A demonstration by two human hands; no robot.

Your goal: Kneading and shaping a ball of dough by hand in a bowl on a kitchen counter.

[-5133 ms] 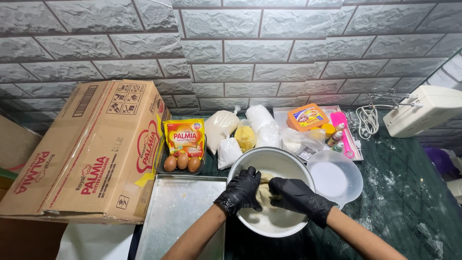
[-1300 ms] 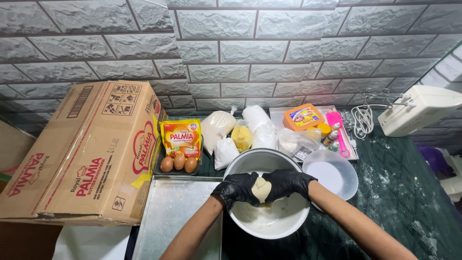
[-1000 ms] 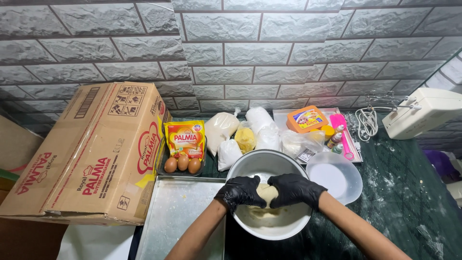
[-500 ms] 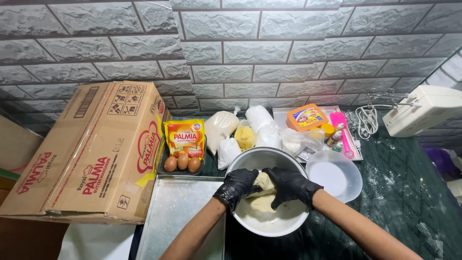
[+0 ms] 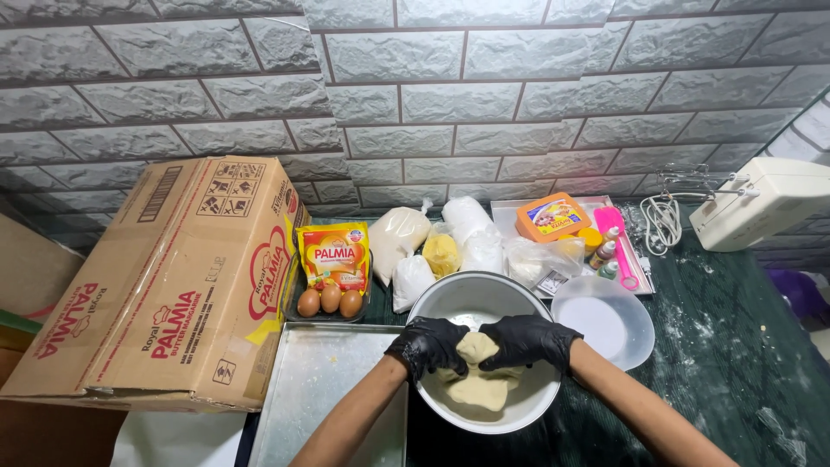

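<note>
Both of my hands wear black gloves and work inside a white mixing bowl (image 5: pixel 450 298) on the dark green counter. My left hand (image 5: pixel 426 344) and my right hand (image 5: pixel 529 340) press together around a lump of pale dough (image 5: pixel 476 347), lifted just above the larger mass of dough (image 5: pixel 478 391) lying at the bowl's bottom. The fingers of both hands curl around the lump, touching each other at the middle.
A metal baking tray (image 5: pixel 324 389) lies left of the bowl, beside a large cardboard box (image 5: pixel 164 277). Behind are three eggs (image 5: pixel 329 301), a yellow margarine packet (image 5: pixel 333 255), bags of white powder (image 5: pixel 399 238), an orange tub (image 5: pixel 552 216), a plastic lid (image 5: pixel 605 320), and a hand mixer (image 5: pixel 761 203).
My hands have kept kneading in the bowl, gathering and lifting a lump of dough between them. The view shifted slightly; nothing else on the counter moved.
</note>
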